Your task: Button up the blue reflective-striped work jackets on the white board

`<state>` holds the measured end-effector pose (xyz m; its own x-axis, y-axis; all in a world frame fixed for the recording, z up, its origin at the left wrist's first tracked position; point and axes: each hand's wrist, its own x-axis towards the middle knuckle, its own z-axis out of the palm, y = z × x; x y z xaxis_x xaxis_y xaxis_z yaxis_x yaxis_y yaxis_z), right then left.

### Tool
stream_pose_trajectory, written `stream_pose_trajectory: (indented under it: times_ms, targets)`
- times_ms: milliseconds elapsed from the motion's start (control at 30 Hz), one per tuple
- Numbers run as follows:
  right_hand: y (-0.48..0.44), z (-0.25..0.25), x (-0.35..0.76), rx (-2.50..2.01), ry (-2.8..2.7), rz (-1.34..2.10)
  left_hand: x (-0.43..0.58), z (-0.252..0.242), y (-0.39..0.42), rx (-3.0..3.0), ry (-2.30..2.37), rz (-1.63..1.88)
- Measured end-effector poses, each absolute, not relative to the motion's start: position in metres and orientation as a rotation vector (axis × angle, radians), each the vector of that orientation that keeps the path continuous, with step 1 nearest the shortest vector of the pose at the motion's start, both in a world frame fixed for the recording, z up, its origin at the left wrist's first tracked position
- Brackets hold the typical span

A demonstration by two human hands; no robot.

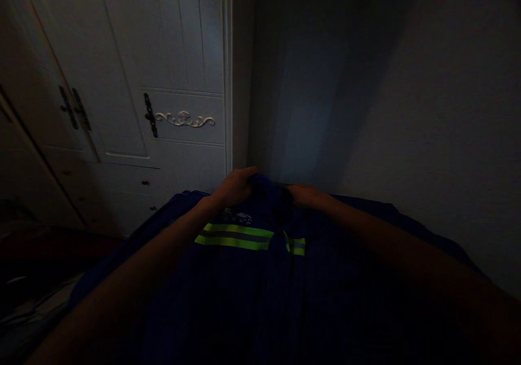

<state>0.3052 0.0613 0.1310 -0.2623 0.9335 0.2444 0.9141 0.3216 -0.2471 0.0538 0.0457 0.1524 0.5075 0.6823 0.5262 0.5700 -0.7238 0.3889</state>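
A dark blue work jacket [228,289] lies spread in front of me, with yellow-green reflective stripes [240,236] across its chest and small pale print above them. My left hand [238,185] is closed on the left side of the jacket's collar, fingers curled over the cloth. On the collar's other side is my right hand [305,196], also closed on the fabric; its fingertips are partly lost in shadow. Between the two hands the collar is bunched up. Dim light hides most of the lower jacket.
A white wardrobe [183,164] with dark metal handles and a scroll ornament stands at the left and back. A pale wall [439,137] rises on the right. At the lower left are dark, unclear items, perhaps cloth.
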Motion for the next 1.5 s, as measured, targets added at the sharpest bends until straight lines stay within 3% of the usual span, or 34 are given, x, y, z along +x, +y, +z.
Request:
stream_pose_trajectory:
  times_ms: [167, 367, 500, 767, 1033, 1133, 1500]
  targets:
    - [0.051, 0.17, 0.352, -1.73, -2.085, 0.146, 0.009, 0.181, 0.067, 2.455, 1.217, 0.763]
    - [0.002, 0.19, 0.404, -1.78, -1.927, 0.262, -0.022, 0.189, 0.092, 2.219, 1.672, 0.97]
    - [-0.011, 0.169, 0.408, -1.671, -1.89, 0.436, -0.001, 0.164, 0.096, 2.251, 1.407, 0.977]
    - [0.002, 0.136, 0.389, -1.544, -1.722, 0.328, 0.042, 0.08, 0.088, 2.237, 1.177, 0.575]
    - [-0.021, 0.135, 0.405, -1.322, -1.805, 1.121, 0.034, 0.065, 0.099, 2.218, 1.206, 0.6]
    - [-0.027, 0.134, 0.402, -1.203, -1.74, 1.257, 0.04, 0.075, 0.095, 2.26, 1.252, 0.676]
    - [-0.013, 0.133, 0.401, -1.448, -1.523, 0.787, 0.028, 0.126, 0.08, 2.358, 1.7, 1.011]
